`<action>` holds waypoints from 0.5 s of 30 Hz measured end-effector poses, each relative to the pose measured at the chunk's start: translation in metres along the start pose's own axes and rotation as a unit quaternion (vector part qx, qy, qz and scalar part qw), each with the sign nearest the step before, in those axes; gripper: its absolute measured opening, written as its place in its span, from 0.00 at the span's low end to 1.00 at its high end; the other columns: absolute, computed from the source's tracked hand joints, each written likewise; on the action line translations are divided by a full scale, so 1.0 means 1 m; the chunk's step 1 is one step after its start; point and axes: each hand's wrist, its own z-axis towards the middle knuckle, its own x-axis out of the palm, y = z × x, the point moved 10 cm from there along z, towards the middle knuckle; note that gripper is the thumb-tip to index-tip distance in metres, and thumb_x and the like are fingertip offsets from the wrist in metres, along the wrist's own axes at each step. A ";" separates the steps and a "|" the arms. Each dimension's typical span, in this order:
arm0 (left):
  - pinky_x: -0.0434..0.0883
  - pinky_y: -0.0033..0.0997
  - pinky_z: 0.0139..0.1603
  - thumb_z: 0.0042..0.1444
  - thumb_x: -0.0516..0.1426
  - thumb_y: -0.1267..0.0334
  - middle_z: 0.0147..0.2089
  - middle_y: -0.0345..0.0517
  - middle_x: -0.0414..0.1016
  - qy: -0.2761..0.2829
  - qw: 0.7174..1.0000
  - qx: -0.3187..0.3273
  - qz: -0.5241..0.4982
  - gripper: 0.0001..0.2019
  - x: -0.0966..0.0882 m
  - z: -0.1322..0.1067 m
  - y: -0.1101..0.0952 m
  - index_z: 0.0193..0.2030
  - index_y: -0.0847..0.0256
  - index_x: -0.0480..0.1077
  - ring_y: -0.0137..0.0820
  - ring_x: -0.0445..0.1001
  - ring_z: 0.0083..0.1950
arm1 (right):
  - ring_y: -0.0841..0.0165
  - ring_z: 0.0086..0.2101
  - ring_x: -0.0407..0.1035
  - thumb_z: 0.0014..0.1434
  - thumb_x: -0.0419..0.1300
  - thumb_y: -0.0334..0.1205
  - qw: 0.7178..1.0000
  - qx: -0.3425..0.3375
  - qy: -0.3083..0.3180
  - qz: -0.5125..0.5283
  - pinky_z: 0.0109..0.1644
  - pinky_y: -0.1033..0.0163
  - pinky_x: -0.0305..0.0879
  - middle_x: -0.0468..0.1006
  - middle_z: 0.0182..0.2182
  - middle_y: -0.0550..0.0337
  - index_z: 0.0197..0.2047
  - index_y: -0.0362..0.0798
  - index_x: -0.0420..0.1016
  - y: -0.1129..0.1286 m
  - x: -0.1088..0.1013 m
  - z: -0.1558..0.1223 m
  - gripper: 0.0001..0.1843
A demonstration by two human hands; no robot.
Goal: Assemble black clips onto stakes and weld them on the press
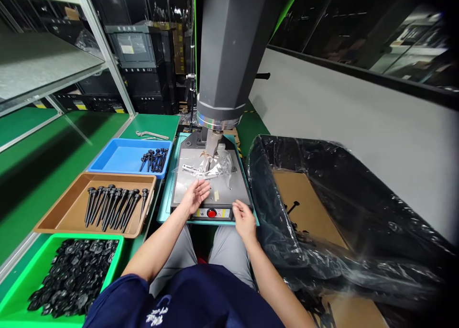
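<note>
My left hand (196, 195) is open, palm turned partly up and fingers stretched out, over the front of a grey metal work plate (183, 189). It holds nothing. At the front right corner of the machine base is my right hand (244, 219), fingers loosely bent and apart, with nothing visible in them. Behind the hands, the press head's metal tool (213, 142) comes down to a fixture (190, 169) wrapped in clear film (224, 168). A red button (211, 213) sits on the base's front panel, between my hands.
On the left stand a blue tray (114, 157) with black screw-like parts, a brown tray (68, 199) with long black stakes, and a green tray (17, 289) of black pieces. A wrench (152, 135) lies behind. A black-lined bin (308, 184) stands right.
</note>
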 end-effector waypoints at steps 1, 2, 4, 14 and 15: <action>0.76 0.35 0.50 0.59 0.56 0.42 0.57 0.58 0.75 0.005 1.000 -0.004 -0.016 0.23 0.005 0.004 -0.004 0.45 0.62 0.73 0.37 0.78 0.53 | 0.58 0.44 0.76 0.63 0.56 0.51 0.999 -0.013 0.041 0.013 0.47 0.52 0.75 0.80 0.44 0.46 0.49 0.46 0.79 0.013 0.018 0.002 0.21; 0.77 0.36 0.50 0.59 0.54 0.38 0.57 0.59 0.75 0.013 0.999 -0.007 -0.032 0.26 0.010 0.007 -0.009 0.44 0.62 0.73 0.38 0.78 0.53 | 0.59 0.45 0.76 0.63 0.56 0.50 0.997 -0.035 0.069 0.017 0.48 0.53 0.74 0.80 0.44 0.47 0.45 0.47 0.80 0.027 0.034 0.005 0.18; 0.78 0.37 0.48 0.59 0.50 0.33 0.54 0.62 0.77 0.026 0.998 -0.009 -0.060 0.31 0.020 0.013 -0.019 0.42 0.64 0.73 0.40 0.79 0.52 | 0.58 0.48 0.74 0.63 0.55 0.48 0.994 -0.071 0.086 0.015 0.52 0.52 0.73 0.79 0.48 0.46 0.42 0.48 0.82 0.049 0.061 0.015 0.17; 0.78 0.25 0.37 0.63 0.58 0.62 0.45 0.54 0.81 -0.007 0.998 0.039 -0.045 0.09 0.032 0.025 -0.043 0.47 0.65 0.70 0.29 0.81 0.36 | 0.55 0.63 0.60 0.64 0.53 0.45 0.996 -0.082 -0.005 -0.028 0.62 0.47 0.64 0.63 0.64 0.44 0.64 0.47 0.68 0.082 0.113 0.110 0.27; 0.78 0.25 0.36 0.63 0.58 0.62 0.46 0.55 0.81 -0.007 0.998 0.049 -0.040 0.10 0.033 0.024 -0.045 0.48 0.65 0.70 0.29 0.81 0.36 | 0.55 0.63 0.59 0.64 0.52 0.45 0.995 -0.091 -0.018 -0.038 0.64 0.47 0.62 0.63 0.64 0.43 0.65 0.47 0.66 0.088 0.112 0.118 0.27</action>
